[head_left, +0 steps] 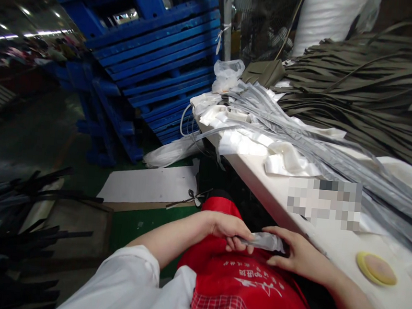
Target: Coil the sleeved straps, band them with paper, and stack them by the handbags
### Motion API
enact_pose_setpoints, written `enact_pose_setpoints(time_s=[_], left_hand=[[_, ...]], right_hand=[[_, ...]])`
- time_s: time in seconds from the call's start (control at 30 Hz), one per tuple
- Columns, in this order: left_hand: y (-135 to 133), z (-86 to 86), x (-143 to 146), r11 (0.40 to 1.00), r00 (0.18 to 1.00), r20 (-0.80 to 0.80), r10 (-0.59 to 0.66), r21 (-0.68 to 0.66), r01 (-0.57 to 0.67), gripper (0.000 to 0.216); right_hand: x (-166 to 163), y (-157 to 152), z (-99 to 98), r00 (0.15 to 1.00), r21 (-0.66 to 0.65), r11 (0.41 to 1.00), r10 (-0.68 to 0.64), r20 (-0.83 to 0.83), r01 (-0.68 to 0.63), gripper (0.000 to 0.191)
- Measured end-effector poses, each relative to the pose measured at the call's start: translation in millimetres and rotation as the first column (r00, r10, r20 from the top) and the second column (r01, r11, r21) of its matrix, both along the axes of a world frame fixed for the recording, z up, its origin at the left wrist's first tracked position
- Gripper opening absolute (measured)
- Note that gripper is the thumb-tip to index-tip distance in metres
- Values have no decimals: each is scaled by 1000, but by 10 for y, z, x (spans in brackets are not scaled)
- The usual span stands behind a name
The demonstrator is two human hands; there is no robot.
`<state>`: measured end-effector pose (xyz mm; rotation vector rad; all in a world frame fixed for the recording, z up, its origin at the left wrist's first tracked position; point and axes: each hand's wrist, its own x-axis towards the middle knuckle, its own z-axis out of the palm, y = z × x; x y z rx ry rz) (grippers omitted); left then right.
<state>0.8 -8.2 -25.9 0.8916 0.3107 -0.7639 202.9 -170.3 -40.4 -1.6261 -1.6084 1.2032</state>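
Observation:
Just above the red apron [224, 271], my left hand [230, 229] is closed, its fingers wrapped round one end of a short piece of shiny grey strip [267, 241]. The other end runs into my right hand [296, 258], whose thumb and fingers curl round it from both sides. The strip looks crumpled or folded between the two hands, and its ends are hidden in them. Long grey strips [322, 150] of similar look lie in a bundle along the white table [261, 183] to the right.
White fabric pieces [246, 143] and a yellow-rimmed round object [376, 269] rest on the table. Dark olive straps [370, 92] are heaped behind. Blue pallets [163, 69] stand stacked ahead. A white sheet [149, 183] lies on the floor; black strips [14, 238] pile at left.

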Motion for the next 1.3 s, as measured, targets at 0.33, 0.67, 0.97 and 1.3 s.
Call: enact_pose_setpoints(time_s=[0.33, 0.67, 0.97, 1.3], left_hand=[[402, 619, 309, 262, 222, 740, 635, 65, -963, 33], [-91, 477, 53, 328, 762, 639, -107, 746, -580, 47], [-232, 906, 166, 308, 312, 680, 663, 132, -942, 48], [316, 345, 56, -319, 611, 539, -580, 540, -779, 64]], right_hand=[[-575, 36, -47, 947, -71, 997, -13, -320, -10, 43], [297, 310, 575, 864, 173, 850, -503, -19, 498, 41], [-724, 471, 320, 954, 84, 995, -33, -299, 61, 32], [60, 15, 638, 925, 56, 960, -249, -288, 276, 53]])
